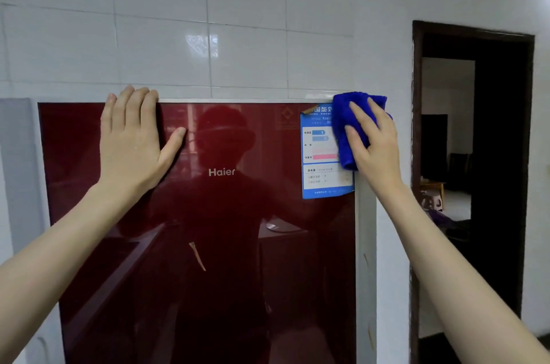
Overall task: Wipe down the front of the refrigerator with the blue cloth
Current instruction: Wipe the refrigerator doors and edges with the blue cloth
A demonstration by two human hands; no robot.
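Observation:
A glossy dark red refrigerator (238, 244) with a white brand name fills the lower middle of the head view. My right hand (375, 143) presses a folded blue cloth (346, 125) against the door's top right corner, over the edge of a blue and white energy label (321, 179). My left hand (134, 140) lies flat on the door near its top left, fingers spread and reaching over the top edge, holding nothing.
White wall tiles (244, 36) rise behind the refrigerator. A dark-framed doorway (476, 155) opens just right of it, with furniture in the dim room beyond. A pale grey appliance side (18, 170) stands at the far left.

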